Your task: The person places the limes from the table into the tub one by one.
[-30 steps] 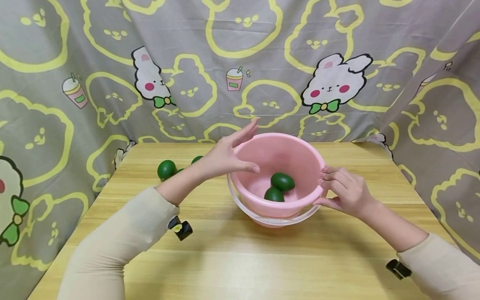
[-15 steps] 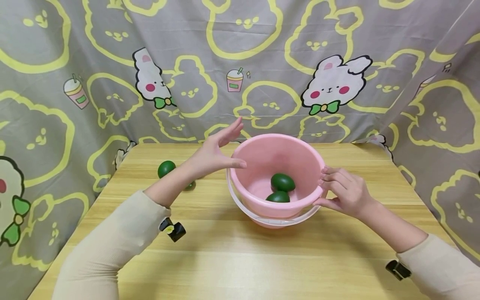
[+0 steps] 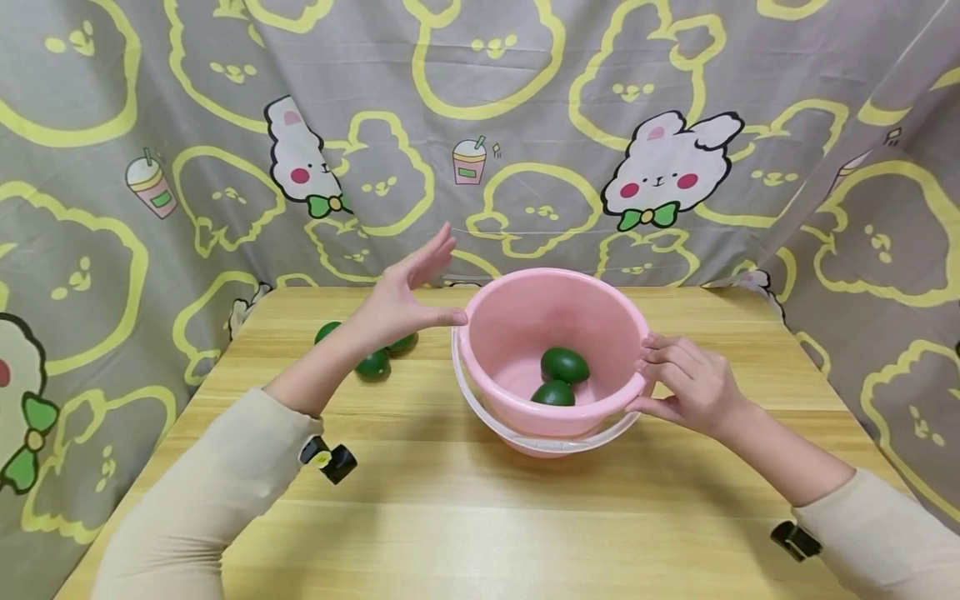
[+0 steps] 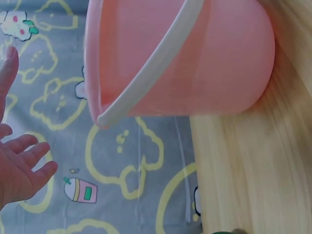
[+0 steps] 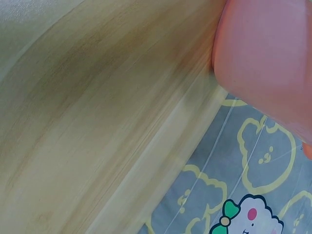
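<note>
A pink bucket (image 3: 551, 304) with a white handle (image 3: 525, 442) stands upright on the table. Two smooth, dark green, egg-shaped fruits (image 3: 565, 365), like avocados, lie at its bottom. My right hand (image 3: 693, 383) pinches the bucket's rim at the right, thumb outside and below. Just left of the rim my left hand (image 3: 397, 304) is raised with fingers spread and nothing in it; its thumb tip overlaps the rim in the head view. In the left wrist view that left hand (image 4: 22, 170) shows apart from the bucket (image 4: 219, 63).
Behind the left forearm, several more green fruits (image 3: 372, 365) sit together on the wooden table (image 3: 480, 525), partly hidden by the arm. A patterned grey curtain (image 3: 525, 83) hangs right behind the table's back edge and along both sides.
My left hand has moved left, from over the bucket's opening to outside its rim, still spread. The nearer fruit in the bucket has shifted slightly. The right hand keeps its place on the rim.
</note>
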Motion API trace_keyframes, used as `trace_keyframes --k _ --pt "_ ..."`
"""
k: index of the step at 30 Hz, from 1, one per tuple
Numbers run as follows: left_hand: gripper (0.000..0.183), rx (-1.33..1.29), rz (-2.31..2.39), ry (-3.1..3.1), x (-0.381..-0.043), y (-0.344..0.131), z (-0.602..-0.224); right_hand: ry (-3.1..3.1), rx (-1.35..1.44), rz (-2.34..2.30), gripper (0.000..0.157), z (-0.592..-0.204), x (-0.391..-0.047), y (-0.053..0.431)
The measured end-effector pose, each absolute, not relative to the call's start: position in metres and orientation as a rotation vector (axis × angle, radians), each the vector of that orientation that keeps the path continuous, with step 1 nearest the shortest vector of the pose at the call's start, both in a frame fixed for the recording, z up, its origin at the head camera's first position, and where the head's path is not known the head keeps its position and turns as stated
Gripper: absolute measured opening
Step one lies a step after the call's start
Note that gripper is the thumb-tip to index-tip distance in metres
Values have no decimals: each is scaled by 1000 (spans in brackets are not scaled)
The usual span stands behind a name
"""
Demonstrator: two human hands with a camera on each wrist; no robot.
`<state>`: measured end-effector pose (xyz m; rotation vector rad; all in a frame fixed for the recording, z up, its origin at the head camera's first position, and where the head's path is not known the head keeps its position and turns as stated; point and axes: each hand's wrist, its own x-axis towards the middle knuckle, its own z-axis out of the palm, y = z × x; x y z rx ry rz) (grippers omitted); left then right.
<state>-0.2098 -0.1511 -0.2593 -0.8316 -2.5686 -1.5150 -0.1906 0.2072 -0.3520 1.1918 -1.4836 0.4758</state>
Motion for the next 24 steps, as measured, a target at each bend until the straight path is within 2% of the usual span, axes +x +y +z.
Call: trace_keyframes --k 13,24 --pt "101 -755 -1489 -2555 -211 -168 -249 -1492 1192 471 57 -352 -190 208" --pt "97 -657 -1502 -2551 -217 -183 -254 -1484 1194 479 57 -352 -190 207"
